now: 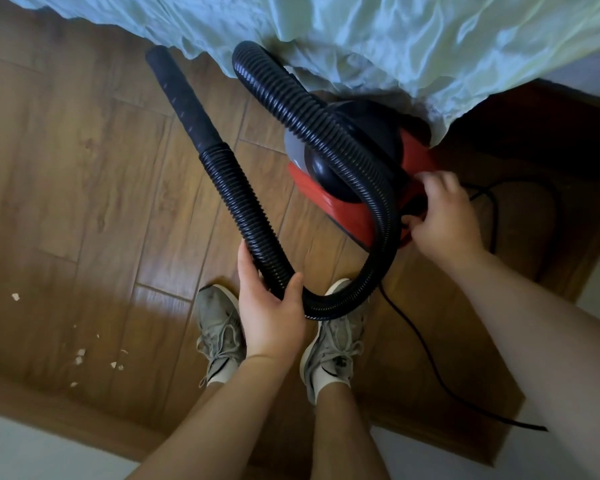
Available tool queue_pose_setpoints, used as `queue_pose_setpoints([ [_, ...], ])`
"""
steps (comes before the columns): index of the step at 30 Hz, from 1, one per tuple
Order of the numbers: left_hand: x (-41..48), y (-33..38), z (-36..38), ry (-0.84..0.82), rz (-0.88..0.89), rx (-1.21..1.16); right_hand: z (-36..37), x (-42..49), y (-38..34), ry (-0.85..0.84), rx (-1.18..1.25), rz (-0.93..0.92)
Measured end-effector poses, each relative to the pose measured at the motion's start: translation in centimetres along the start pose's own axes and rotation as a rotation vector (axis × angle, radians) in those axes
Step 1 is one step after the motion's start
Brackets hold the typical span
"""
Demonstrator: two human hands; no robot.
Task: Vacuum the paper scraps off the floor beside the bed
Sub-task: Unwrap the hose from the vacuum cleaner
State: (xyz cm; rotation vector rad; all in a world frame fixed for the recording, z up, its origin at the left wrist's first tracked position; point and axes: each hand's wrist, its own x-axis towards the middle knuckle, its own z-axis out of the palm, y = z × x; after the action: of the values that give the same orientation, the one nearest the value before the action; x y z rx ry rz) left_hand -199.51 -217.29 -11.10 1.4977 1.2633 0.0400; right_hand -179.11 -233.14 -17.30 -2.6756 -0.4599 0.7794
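The left hand [271, 306] grips the black ribbed hose [243, 209] low on its bend. The thumb is on the near side and the fingers wrap round the far side, so the hand is closed on it. From that grip one stretch of hose runs up and left to a plain black nozzle [184, 98], whose tip lies on the wooden floor [84, 168] just short of the hanging sheet [395, 39].

The other stretch loops back under the hand, passes over the right shoe [336, 341], and climbs across the top of the vacuum [340, 209]. The vacuum is a small red canister with a dark dome, standing on the floor against the side of the bed and partly tucked under the pale green sheet.

The right hand [444, 216] is at the vacuum's rear. Its fingers are curled over the red casing and the thumb is tucked in by a dark recess (what exactly the thumb touches is too shadowed to tell).

A black cord [520, 423] trails from the vacuum across the floor to the lower right.

The scraps [80, 355] are small pale bits scattered on the floor at the lower left. They are well apart from the nozzle and to the left of the left shoe [219, 334]. Both shoes are grey lace-ups standing side by side on the boards, below the hose's bend.
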Motion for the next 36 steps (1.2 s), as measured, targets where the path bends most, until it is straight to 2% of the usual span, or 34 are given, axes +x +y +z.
queue_pose_setpoints([
  [20, 0.1, -1.6, -0.3, 0.016, -0.003, -0.025, 0.2, 1.8, -1.0, 0.014, -0.085, 0.028],
  [33, 0.0, 0.3, -2.7, 0.039, -0.001, -0.004, -1.4, -0.4, -2.8, -0.048, -0.015, 0.046],
  [36, 0.0, 1.2, -3.5, 0.038, 0.007, 0.004, -2.5, -1.3, -4.3, -0.020, 0.024, 0.050],
])
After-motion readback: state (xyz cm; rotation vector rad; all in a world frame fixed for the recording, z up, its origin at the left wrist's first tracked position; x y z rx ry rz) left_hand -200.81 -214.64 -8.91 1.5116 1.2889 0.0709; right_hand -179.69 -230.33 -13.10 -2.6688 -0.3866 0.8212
